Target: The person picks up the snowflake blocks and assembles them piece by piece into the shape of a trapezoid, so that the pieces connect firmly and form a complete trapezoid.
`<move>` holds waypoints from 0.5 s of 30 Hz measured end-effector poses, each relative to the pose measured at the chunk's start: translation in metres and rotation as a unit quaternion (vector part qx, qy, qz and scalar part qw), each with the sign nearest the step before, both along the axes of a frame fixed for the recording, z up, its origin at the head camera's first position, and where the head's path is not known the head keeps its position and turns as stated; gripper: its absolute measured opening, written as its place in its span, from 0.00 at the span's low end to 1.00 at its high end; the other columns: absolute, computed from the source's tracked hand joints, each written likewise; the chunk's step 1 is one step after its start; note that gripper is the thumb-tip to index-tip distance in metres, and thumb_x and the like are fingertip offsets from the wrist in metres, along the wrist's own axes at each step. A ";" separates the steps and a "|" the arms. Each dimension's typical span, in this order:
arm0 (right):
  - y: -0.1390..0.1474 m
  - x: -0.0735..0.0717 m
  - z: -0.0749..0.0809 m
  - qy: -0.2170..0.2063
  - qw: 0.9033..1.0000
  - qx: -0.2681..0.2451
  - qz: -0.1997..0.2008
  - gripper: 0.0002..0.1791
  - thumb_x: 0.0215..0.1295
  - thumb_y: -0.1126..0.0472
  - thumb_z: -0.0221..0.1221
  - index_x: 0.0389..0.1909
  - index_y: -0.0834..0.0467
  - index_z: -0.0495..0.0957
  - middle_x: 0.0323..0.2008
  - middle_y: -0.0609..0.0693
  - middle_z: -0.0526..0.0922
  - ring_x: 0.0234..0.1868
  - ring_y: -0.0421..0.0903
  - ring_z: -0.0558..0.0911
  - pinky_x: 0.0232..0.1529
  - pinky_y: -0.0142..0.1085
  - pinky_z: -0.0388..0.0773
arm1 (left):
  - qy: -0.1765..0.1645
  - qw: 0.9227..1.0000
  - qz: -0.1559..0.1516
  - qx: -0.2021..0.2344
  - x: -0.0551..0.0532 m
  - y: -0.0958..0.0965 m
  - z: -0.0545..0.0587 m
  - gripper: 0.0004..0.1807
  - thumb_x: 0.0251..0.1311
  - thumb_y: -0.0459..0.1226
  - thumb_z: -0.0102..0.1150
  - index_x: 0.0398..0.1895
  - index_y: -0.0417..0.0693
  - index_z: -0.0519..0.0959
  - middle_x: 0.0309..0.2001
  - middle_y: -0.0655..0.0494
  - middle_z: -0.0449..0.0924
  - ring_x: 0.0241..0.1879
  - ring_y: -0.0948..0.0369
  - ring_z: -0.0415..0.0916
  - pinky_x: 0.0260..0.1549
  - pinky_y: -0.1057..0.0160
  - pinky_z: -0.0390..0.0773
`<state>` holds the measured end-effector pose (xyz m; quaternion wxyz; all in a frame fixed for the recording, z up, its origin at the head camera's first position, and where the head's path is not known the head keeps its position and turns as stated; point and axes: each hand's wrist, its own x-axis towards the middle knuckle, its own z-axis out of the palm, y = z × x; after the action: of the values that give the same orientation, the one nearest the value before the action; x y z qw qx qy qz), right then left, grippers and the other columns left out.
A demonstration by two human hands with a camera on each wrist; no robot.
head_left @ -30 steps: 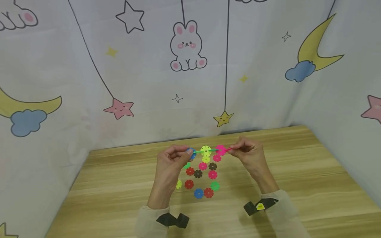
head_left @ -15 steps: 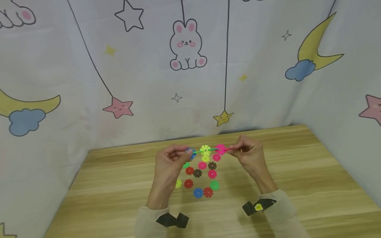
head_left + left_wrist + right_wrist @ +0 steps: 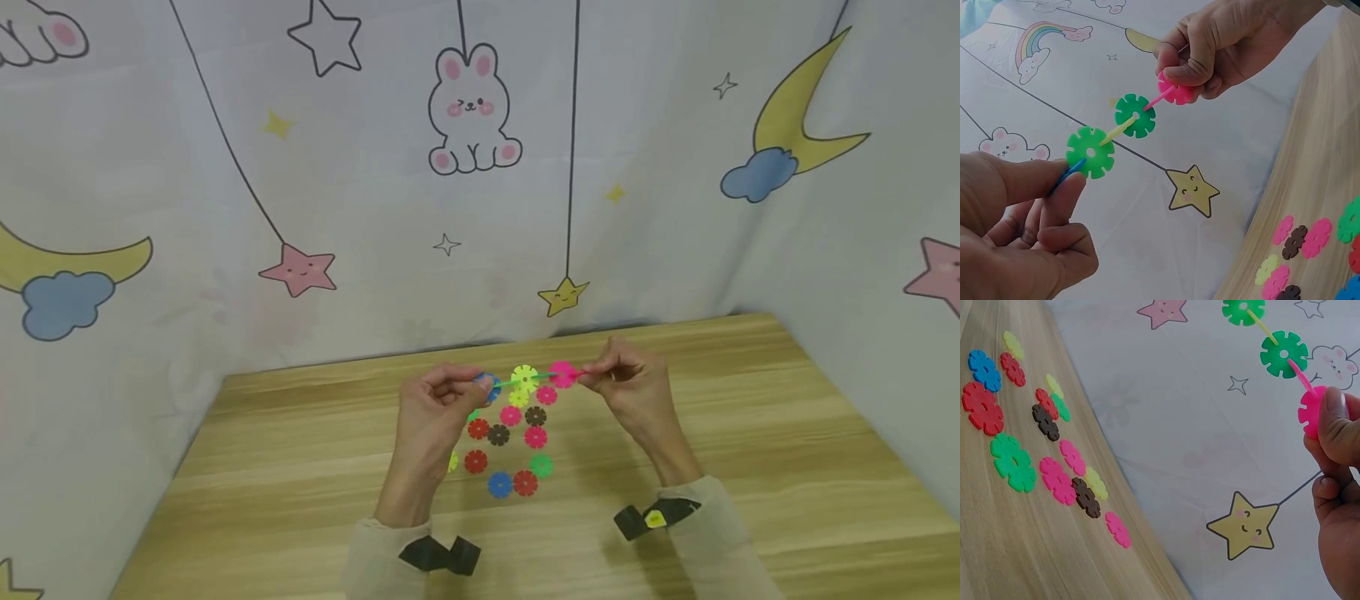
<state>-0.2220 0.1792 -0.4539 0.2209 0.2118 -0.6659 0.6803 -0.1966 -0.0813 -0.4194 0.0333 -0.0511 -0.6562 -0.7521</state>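
Observation:
Both hands hold a chain of notched plastic discs stretched between them above the table. At one end my left hand (image 3: 431,417) pinches a blue disc (image 3: 1069,175) between thumb and index finger. From there run a green disc (image 3: 1102,164), a yellow disc (image 3: 524,379), a second green disc (image 3: 1284,355) and a pink disc (image 3: 562,374), slotted together at alternating angles. My right hand (image 3: 637,400) pinches the last pink disc (image 3: 1310,414) at the other end, its thumb covering part of it. The other fingers of both hands are curled.
Several loose discs lie flat on the wooden table (image 3: 285,467) below the chain, among them a red disc (image 3: 526,482), a brown disc (image 3: 1045,422) and a green disc (image 3: 1014,462). A printed cloth wall (image 3: 375,192) rises behind the table's far edge.
Both hands and the chain have shifted slightly to the right over the last half second. The grips look the same, and the loose discs lie where they were.

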 end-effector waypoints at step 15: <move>-0.014 0.003 0.003 0.034 0.999 0.008 0.003 0.11 0.52 0.89 0.68 0.28 0.72 0.82 0.27 0.42 0.85 0.32 0.34 0.88 0.36 0.25 0.87 | -0.015 1.000 0.004 0.024 -0.001 0.009 -0.004 0.16 0.72 0.33 0.67 0.59 0.35 0.83 0.48 0.56 0.89 0.46 0.61 0.87 0.46 0.67 0.87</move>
<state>-0.2194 0.1648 -0.4506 0.2399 0.2383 -0.6628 0.6681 -0.1974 -0.0724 -0.4232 0.0276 -0.0359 -0.6384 -0.7684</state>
